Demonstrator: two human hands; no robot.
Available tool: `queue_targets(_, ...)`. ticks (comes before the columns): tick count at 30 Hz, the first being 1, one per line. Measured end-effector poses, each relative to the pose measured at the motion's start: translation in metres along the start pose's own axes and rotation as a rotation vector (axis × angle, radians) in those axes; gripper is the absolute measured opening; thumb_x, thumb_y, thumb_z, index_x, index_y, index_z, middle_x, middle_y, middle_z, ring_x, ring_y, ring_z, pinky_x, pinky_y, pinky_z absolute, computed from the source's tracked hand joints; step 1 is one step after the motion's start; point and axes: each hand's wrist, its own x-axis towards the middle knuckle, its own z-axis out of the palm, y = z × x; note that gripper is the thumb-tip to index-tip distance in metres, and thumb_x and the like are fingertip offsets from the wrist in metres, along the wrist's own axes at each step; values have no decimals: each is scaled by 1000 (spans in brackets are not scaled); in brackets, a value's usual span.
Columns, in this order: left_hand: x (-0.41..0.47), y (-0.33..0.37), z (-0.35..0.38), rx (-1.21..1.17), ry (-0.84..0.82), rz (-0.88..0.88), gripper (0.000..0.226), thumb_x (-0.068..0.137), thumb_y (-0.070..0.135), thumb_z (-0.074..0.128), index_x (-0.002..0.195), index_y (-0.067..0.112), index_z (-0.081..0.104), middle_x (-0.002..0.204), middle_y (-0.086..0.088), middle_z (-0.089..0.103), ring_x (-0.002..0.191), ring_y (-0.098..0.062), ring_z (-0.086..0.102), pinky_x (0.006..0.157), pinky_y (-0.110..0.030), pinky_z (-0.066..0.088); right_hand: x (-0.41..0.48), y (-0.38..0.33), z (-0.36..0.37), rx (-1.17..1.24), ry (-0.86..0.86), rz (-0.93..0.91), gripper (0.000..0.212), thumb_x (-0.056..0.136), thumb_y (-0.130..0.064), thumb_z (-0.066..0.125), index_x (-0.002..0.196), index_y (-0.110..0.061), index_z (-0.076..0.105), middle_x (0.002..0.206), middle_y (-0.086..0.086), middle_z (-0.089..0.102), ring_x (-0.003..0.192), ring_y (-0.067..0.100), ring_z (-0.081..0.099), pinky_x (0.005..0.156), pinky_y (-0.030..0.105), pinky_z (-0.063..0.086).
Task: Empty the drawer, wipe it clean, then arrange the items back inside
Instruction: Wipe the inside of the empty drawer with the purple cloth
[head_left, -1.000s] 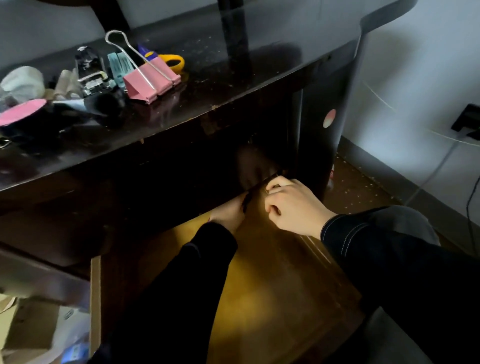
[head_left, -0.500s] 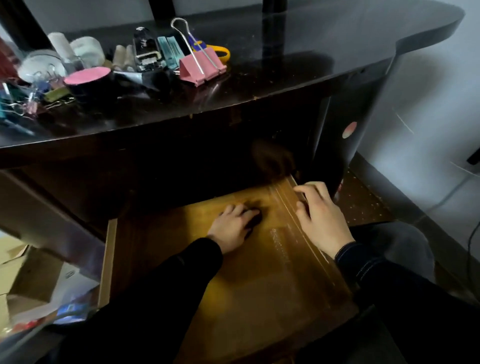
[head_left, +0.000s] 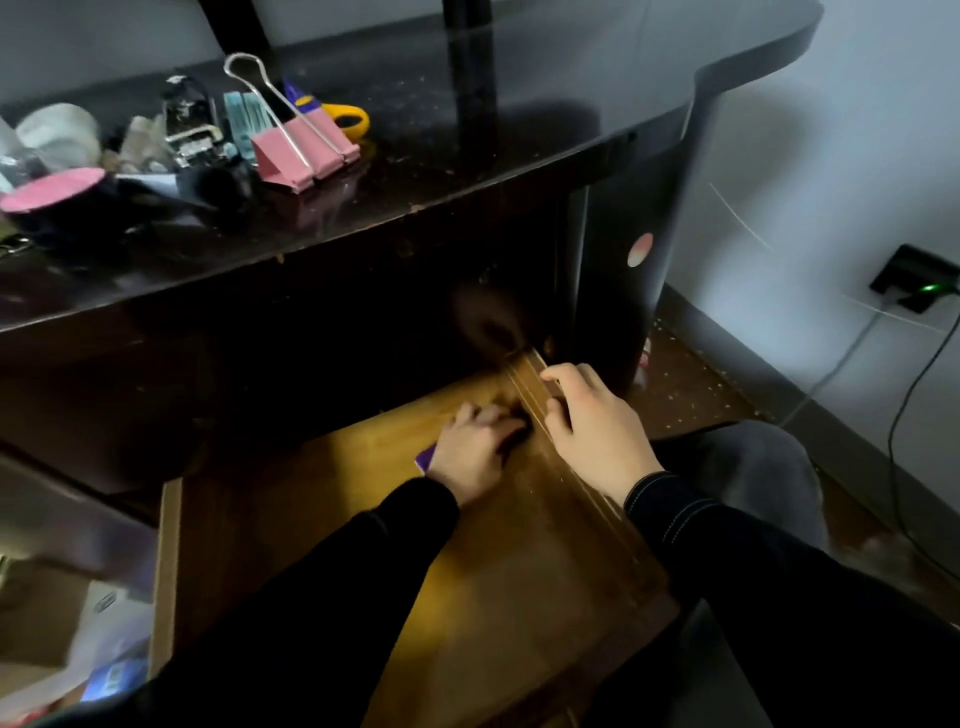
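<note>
Left hand (head_left: 475, 447) deep in the drawer (head_left: 169, 561), over a purple scrap (head_left: 425, 457) (grip unclear); right hand (head_left: 592, 431) curls round its right wall. Pink binder clips (head_left: 304, 150) on the desktop (head_left: 545, 130), far left.

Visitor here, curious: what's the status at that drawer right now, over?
Left hand down on drawer floor, purple scrap peeking beneath; grip unclear. Right hand curled on drawer's right wall. Binder clips out on desk. Nothing in the way.
</note>
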Motion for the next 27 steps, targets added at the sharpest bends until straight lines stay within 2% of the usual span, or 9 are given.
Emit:
queue_targets(2,-25,5,3,-15,-15,171,53,90,19,55,139,38,51,139,10,51,114,-20,41,89,-38,44,0,-2,-1,-13,-2,11,32,102,-27,47,134,-23,46,128,1,51,74,16,53,65,27,41)
queue_targets(4,-23,1,2,6,-28,227,47,93,23,55,138,37,52,137,9,51,117,-20,41,91,-39,43,0,-3,-1,-21,-3,14,32,102,-27,47,134,-23,45,128,1,51,74,15,54,64,26,42)
queue_targets(9,46,-15,-7,-28,-15,-48,39,85,12,60,119,30,63,129,0,55,114,-25,53,89,-35,48,1,2,1,-6,5,13,31,102,-26,48,133,-24,46,127,-2,50,74,11,56,62,21,44)
queue_targets(12,67,-27,0,-120,-18,-273,44,89,8,54,129,24,59,133,-5,58,113,-27,60,86,-35,55,2,3,1,2,0,20,31,102,-26,48,133,-24,46,128,-3,51,78,12,58,64,22,48)
queue_targets(14,66,-25,2,-118,-6,-326,47,90,10,54,134,25,56,135,-6,58,116,-28,60,89,-36,55,2,3,1,5,-6,20,31,102,-26,49,133,-23,46,129,-2,51,79,13,60,65,23,50)
queue_targets(18,16,-3,-1,10,52,-166,51,89,21,57,138,35,55,131,-2,50,118,-30,47,96,-40,44,2,0,0,-7,0,8,32,101,-24,48,133,-22,47,130,2,52,72,13,54,58,21,39)
queue_targets(23,-61,19,6,-90,-32,231,46,91,27,59,136,35,55,120,1,48,108,-22,40,80,-37,43,1,-4,-3,-19,0,-3,33,101,-23,48,133,-19,48,133,5,51,80,20,59,65,31,46)
queue_targets(25,-51,9,1,-88,-24,210,45,90,31,60,135,35,57,118,-2,48,108,-23,42,79,-35,43,1,-2,-2,-13,0,-2,32,101,-23,47,133,-20,48,133,4,51,81,21,61,66,33,50)
queue_targets(27,-23,-9,-3,-34,32,26,47,90,37,57,137,36,55,121,-6,47,112,-28,44,86,-35,43,1,0,0,-7,1,5,32,101,-24,48,133,-23,47,134,2,51,80,17,59,67,32,51)
